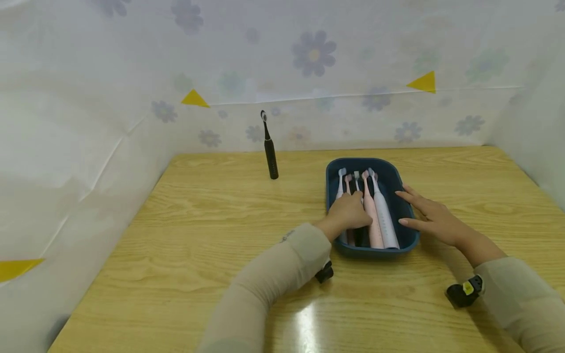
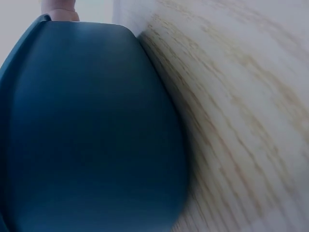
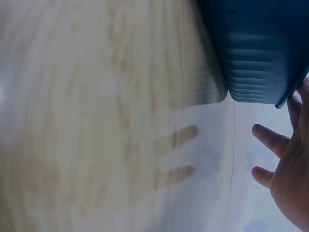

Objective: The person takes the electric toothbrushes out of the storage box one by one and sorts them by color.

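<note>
A dark blue bin (image 1: pixel 408 235) holds several electric toothbrushes lying side by side, their heads toward the far end. My left hand (image 1: pixel 350 211) reaches in over them with its fingers bent down; they hide the handles beneath, and I cannot tell whether they grip one. Just right of its thumb lie a pink toothbrush (image 1: pixel 372 215) and a white toothbrush (image 1: pixel 386 220). A black handle shows below the hand. My right hand (image 1: pixel 434 220) is at the bin's right rim, fingers spread and fairly straight, fingertips right at the edge. The bin's outer wall (image 2: pixel 96 121) fills much of the left wrist view.
A black electric toothbrush (image 1: pixel 271 157) stands upright on the wooden table (image 1: pixel 198 235), near the back and left of the bin. Behind it rises a flower-patterned sheet (image 1: pixel 247 63), with yellow triangles (image 1: pixel 194 99) on it.
</note>
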A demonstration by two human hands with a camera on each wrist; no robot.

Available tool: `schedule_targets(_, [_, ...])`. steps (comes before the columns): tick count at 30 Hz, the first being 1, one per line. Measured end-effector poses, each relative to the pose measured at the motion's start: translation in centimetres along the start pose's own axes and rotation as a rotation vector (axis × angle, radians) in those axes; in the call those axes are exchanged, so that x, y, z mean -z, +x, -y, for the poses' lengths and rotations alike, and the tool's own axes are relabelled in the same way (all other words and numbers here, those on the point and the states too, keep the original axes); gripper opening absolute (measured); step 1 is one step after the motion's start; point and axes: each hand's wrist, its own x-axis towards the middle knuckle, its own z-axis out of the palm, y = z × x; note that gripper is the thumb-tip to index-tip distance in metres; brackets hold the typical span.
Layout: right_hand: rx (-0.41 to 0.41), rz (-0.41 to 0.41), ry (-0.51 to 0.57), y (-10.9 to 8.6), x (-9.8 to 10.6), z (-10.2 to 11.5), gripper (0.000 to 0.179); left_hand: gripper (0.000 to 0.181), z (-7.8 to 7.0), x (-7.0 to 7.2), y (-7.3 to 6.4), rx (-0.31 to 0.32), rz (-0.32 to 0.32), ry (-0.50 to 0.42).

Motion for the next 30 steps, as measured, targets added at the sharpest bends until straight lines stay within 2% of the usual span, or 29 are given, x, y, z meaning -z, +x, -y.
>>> schedule_targets(9, [0.005, -0.002, 0.001, -0.16, 0.01, -0.05, 0.066, 0.059, -0.40, 0.00, 0.23, 0.010, 0.001, 0.018])
schedule_targets(18, [0.005, -0.012, 0.006, -0.29, 0.05, -0.14, 0.066, 0.037, -0.75, 0.23, 0.53, -0.004, 0.010, 0.112])
schedule_targets(25, [0.012, -0.003, 0.002, -0.41, 0.16, -0.02, 0.066, 0.032, -0.62, 0.16, 0.64, -0.003, -0.028, 0.061])
schedule_targets(30, [0.019, 0.003, -0.003, -0.45, 0.25, 0.09, 0.066, 0.046, -0.33, 0.19, 0.71, -0.018, -0.034, -0.008])
